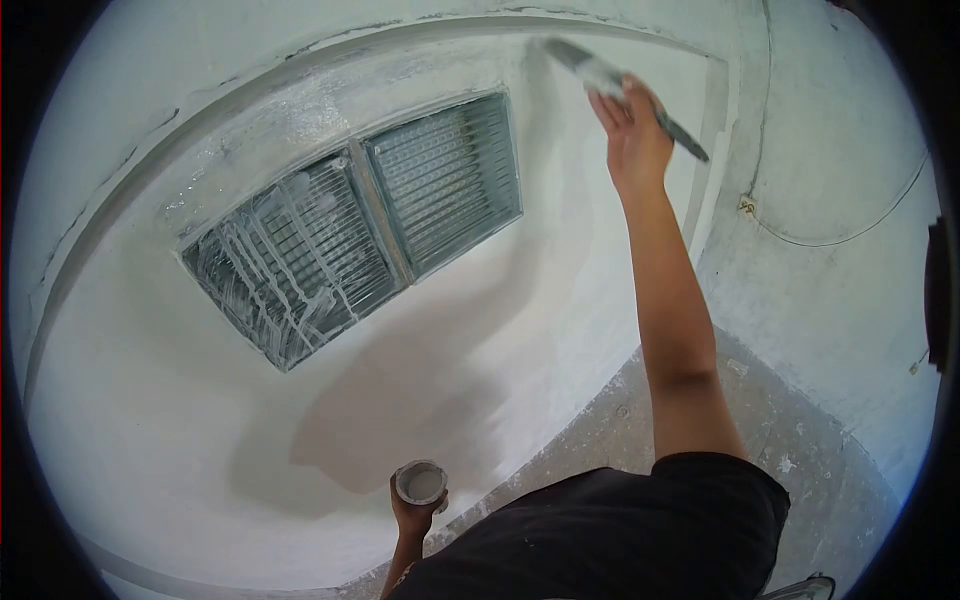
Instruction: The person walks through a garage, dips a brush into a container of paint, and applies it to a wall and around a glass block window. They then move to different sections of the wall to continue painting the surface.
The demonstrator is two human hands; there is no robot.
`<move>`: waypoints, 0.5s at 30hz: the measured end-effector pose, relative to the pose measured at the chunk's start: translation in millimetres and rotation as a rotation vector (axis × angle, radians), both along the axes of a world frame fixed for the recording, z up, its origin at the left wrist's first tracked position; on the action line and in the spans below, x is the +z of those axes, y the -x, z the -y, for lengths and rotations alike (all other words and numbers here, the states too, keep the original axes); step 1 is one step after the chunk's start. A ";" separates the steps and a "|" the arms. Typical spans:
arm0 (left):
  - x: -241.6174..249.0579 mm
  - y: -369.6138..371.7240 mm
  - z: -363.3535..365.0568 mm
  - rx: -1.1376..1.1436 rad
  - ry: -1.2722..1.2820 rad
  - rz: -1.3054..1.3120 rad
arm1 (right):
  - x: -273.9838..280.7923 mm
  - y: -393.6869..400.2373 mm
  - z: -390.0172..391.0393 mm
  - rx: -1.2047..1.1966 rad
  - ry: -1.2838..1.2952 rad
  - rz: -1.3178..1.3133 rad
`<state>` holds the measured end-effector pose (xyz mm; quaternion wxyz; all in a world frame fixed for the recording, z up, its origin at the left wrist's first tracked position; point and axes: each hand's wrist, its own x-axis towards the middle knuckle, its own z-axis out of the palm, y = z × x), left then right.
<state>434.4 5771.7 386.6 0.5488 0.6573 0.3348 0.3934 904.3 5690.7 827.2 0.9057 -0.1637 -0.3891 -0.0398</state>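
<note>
Right hand point(635, 130): grip clenched on paintbrush point(620, 90), bristles just above the grip, touching the wall point(560, 260); brushing stroke under way. Left hand point(412, 515): grasping paint cup point(421, 484), held low. Next: likely reloading bristles.

My right hand point(632, 135) covers the middle of the paintbrush point(600, 72), at the upper right of the frame, and its bristles are blurred against the wall. My left hand point(412, 518), at the bottom centre, is mostly hidden under the small can point(421, 483). The can's contents are too small to tell. My shirt point(620, 540) is cut off by the bottom edge.
</note>
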 end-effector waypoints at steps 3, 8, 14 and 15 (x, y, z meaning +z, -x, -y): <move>11.6 -7.9 5.6 -0.005 0.036 0.048 | 22.5 6.0 -8.1 0.019 0.037 0.013; 14.1 0.8 13.5 0.020 0.024 0.029 | -86.0 -2.7 0.3 -0.171 0.271 -0.139; 7.8 26.5 23.2 0.009 0.072 -0.020 | -211.3 53.2 14.9 -0.927 0.754 0.154; 8.6 30.5 21.0 -0.013 0.047 -0.066 | -215.6 69.9 7.3 -0.970 0.859 0.253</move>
